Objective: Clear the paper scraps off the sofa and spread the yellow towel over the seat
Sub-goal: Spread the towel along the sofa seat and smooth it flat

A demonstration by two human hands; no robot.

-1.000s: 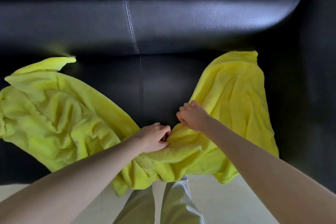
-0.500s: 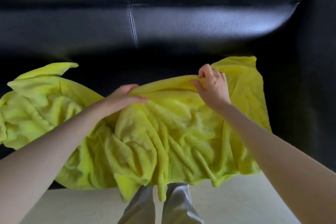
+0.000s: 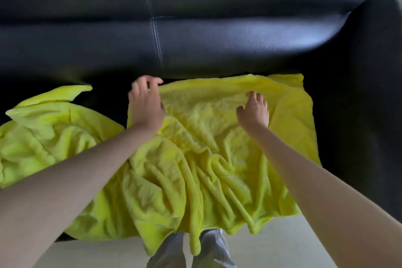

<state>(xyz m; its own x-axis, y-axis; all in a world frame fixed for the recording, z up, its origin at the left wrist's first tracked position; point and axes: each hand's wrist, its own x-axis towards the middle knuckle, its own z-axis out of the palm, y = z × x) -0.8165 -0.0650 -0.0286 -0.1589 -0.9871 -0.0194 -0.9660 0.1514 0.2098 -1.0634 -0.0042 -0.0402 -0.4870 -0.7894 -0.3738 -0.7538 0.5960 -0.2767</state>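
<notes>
A crumpled yellow towel lies over the black leather sofa seat, and its front edge hangs over the sofa's front. Its far edge lies close to the backrest. My left hand grips that far edge at its left end, fingers curled over the cloth. My right hand rests on the towel near the far edge, fingers spread. The towel's left part lies bunched on the left of the seat. No paper scraps are in view.
The sofa backrest runs across the top, with a stitched seam in its middle. A black armrest rises on the right. A pale floor and my light trouser legs show below the towel.
Both hands carried the towel's edge from the seat's front up and back toward the backrest, covering the middle of the seat. The right hand's grip has loosened to spread fingers.
</notes>
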